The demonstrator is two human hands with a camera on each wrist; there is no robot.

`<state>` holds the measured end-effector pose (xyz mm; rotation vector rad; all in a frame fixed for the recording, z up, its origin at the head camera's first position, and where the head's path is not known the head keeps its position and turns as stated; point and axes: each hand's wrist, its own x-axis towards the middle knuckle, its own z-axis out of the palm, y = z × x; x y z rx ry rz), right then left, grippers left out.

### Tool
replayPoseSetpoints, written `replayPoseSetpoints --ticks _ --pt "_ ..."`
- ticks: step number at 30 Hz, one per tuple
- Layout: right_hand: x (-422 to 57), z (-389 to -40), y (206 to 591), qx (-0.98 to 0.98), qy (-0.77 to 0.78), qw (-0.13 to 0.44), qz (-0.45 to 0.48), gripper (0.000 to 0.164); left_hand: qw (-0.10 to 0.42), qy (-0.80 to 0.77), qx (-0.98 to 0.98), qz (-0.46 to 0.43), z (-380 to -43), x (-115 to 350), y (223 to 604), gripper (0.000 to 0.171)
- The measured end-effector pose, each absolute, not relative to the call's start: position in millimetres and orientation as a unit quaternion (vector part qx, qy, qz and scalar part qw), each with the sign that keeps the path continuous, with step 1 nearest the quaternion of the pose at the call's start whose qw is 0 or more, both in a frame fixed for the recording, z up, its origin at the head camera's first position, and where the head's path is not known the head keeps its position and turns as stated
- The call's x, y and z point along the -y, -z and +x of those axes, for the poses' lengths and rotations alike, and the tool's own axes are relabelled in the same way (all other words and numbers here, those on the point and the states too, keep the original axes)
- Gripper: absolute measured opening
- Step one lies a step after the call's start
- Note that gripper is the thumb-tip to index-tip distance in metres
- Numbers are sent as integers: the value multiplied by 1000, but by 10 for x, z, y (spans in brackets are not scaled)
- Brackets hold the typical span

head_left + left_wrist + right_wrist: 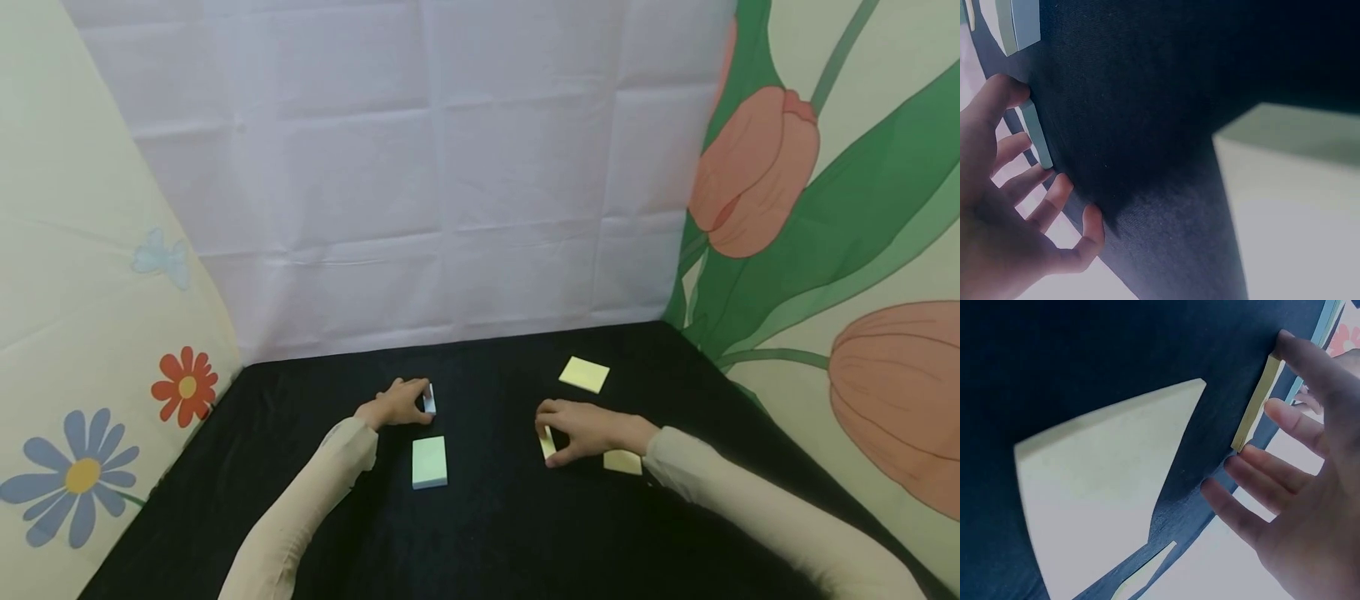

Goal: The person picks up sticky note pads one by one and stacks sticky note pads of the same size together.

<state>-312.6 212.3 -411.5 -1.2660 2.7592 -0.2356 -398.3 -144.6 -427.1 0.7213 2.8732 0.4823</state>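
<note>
A pale-blue pad and a small yellow pad sit at the black surface, pinched respectively in the left hand's and right hand's grips, digits parted by each pad's length. Yellow pads total three: a far yellow pad and a part-hidden yellow pad besides. One green-topped block lies nearer. The left wrist view adds a large pale block, which I cannot match in the head view.

Paper stks on tbl, L/R

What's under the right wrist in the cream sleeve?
A pale yellow rectangular paper pad lies on black cloth, partly showing in the head view. There the right wrist hides its far part; the cloth beneath the pad is covered.
</note>
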Motion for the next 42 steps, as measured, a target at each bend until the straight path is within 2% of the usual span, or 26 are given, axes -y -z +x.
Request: replayPoseSetpoints --ticks 8,26,42 --pt "-2106 -3143 4080 -908 67 64 -408 32 70 -164 -955 238 -3974 1427 4256 25" --pt "-2044 -3114 4116 -908 32 12 -417 32 74 -168 -954 235 -3896 1411 4224 26" --pt "-2000 -3145 4125 -916 42 8 -400 33 77 -165 -955 235 -3925 1421 4222 27"
